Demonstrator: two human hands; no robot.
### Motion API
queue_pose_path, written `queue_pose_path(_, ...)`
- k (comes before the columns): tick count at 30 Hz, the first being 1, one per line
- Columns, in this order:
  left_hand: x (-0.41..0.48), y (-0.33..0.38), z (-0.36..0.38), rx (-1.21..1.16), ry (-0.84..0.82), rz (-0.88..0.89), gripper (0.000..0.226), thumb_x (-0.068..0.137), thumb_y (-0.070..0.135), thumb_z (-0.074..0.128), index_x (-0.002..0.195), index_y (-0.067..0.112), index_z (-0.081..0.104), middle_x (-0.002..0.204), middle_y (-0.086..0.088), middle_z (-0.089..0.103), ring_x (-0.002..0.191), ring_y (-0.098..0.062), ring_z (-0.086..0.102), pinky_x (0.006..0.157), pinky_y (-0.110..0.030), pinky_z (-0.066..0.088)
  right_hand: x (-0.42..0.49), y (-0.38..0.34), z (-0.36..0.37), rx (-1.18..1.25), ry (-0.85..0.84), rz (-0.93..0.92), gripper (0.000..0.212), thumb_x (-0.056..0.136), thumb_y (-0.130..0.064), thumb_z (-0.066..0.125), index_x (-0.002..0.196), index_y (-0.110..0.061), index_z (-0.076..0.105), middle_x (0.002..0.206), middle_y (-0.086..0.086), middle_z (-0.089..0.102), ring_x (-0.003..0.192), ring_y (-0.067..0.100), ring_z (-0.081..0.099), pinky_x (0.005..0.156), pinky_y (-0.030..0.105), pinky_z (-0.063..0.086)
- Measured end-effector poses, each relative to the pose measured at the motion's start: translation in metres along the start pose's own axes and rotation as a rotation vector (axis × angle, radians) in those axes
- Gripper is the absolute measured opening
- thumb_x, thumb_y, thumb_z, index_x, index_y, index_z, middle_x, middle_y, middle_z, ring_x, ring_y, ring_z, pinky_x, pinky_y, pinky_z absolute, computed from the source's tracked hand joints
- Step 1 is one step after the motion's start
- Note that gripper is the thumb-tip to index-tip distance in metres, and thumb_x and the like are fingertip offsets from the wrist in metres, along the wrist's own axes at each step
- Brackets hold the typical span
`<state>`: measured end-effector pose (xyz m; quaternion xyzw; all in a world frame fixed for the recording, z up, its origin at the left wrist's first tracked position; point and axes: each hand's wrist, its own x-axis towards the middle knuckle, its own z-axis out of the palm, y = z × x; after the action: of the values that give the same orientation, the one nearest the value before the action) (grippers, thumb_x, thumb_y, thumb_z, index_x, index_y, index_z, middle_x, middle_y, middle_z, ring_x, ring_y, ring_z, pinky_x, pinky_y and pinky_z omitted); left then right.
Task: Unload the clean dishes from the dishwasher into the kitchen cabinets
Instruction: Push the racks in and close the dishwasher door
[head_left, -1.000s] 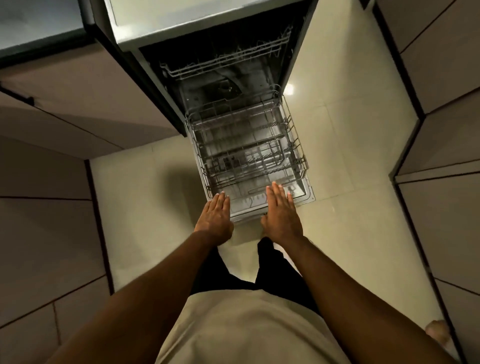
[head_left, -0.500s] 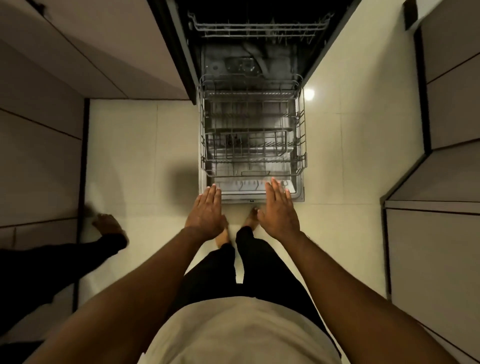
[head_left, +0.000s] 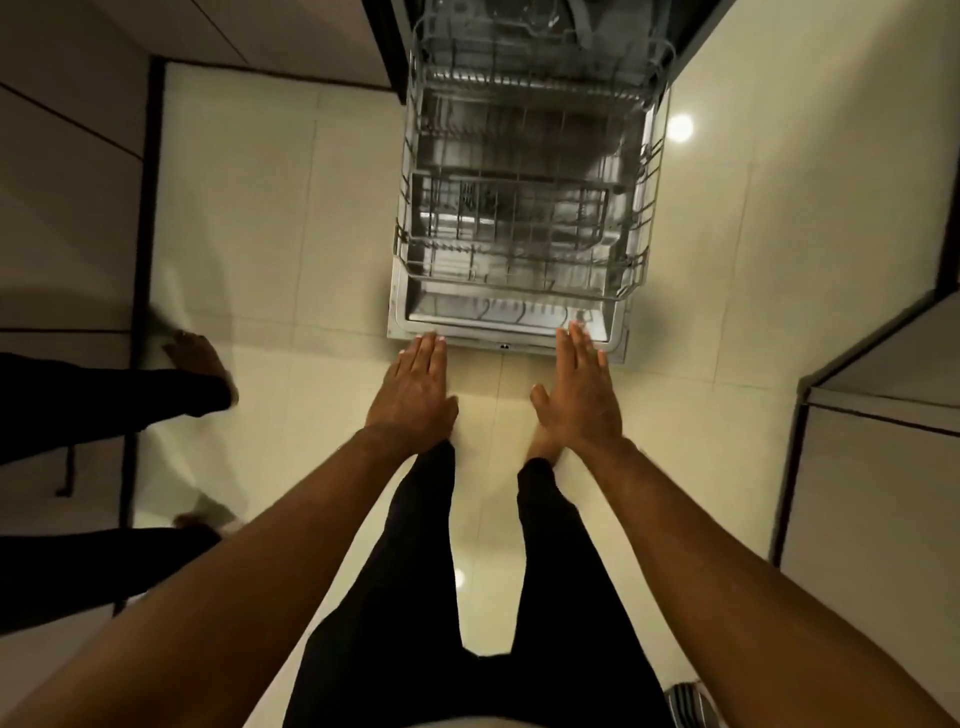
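The dishwasher stands open ahead, its door (head_left: 506, 343) folded down flat over the floor. Its lower wire rack (head_left: 524, 208) is pulled out over the door, and I see no dishes in it. The upper rack is cut off at the top edge of the view. My left hand (head_left: 415, 395) is stretched out flat, palm down, fingertips at the door's near left edge. My right hand (head_left: 584, 395) is flat too, fingertips over the door's near right edge. Both hands hold nothing.
Another person's dark trouser legs and bare foot (head_left: 200, 358) stand on the cream tiled floor (head_left: 260, 234) at the left. Cabinet fronts (head_left: 67, 156) line the left side, and more cabinets (head_left: 883, 467) stand on the right. My own legs are below my hands.
The view has tilted further down and closer to the door. Both hands stay flat at the door's near edge. The other person's legs have stepped further into view on the left.
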<state>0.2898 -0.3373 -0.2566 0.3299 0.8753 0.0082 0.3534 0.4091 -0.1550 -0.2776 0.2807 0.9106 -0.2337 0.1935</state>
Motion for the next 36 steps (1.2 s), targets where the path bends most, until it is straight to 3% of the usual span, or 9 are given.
queue_pose_path(9, 0.165, -0.008, 0.113, 0.046, 0.04, 0.06, 0.082, 0.096, 0.033, 0.05, 0.155, 0.007, -0.001, 0.164, -0.012, -0.005, 0.151, -0.025, -0.006, 0.122, -0.038, -0.001, 0.136, 0.092, 0.11, -0.08, 0.044, -0.034, 0.084, 0.092, -0.032, 0.057, 0.155, -0.005, 0.008, 0.163, 0.014, 0.002, 0.15, 0.026, 0.0, 0.12, 0.039, -0.002)
queue_pose_path(18, 0.272, -0.037, 0.206, 0.095, 0.267, 0.103, 0.092, 0.087, 0.027, 0.055, 0.156, 0.006, -0.003, 0.163, -0.013, -0.01, 0.15, -0.025, -0.014, 0.122, -0.04, -0.004, 0.215, 0.123, 0.207, -0.11, 0.095, -0.057, 0.096, 0.09, -0.033, 0.059, 0.154, -0.004, -0.007, 0.161, 0.015, -0.013, 0.149, 0.027, -0.013, 0.122, 0.04, -0.003)
queue_pose_path(21, 0.296, -0.047, 0.225, 0.118, 0.377, 0.127, 0.089, 0.088, 0.024, 0.053, 0.156, 0.006, -0.002, 0.163, -0.013, -0.01, 0.15, -0.023, -0.014, 0.123, -0.039, -0.003, 0.225, 0.124, 0.228, -0.132, 0.182, -0.039, 0.102, 0.084, -0.028, 0.062, 0.153, -0.002, -0.009, 0.161, 0.016, -0.016, 0.148, 0.027, -0.017, 0.122, 0.039, -0.005)
queue_pose_path(29, 0.334, -0.065, 0.243, 0.131, 0.624, 0.233, 0.089, 0.083, 0.016, 0.051, 0.156, 0.007, 0.001, 0.163, -0.015, -0.005, 0.151, -0.028, -0.007, 0.123, -0.047, 0.002, 0.253, 0.132, 0.254, -0.169, 0.418, -0.066, 0.106, 0.08, -0.026, 0.067, 0.153, 0.001, -0.005, 0.161, 0.02, -0.009, 0.149, 0.03, -0.011, 0.121, 0.042, 0.0)
queue_pose_path(36, 0.385, -0.064, 0.204, 0.12, 0.664, 0.248, 0.093, 0.077, 0.003, 0.054, 0.156, 0.007, 0.006, 0.164, -0.013, -0.001, 0.151, -0.026, -0.007, 0.123, -0.044, -0.002, 0.306, 0.132, 0.217, -0.225, 0.433, -0.069, 0.096, 0.087, -0.027, 0.058, 0.152, 0.0, -0.007, 0.161, 0.019, -0.011, 0.149, 0.03, -0.014, 0.122, 0.043, -0.001)
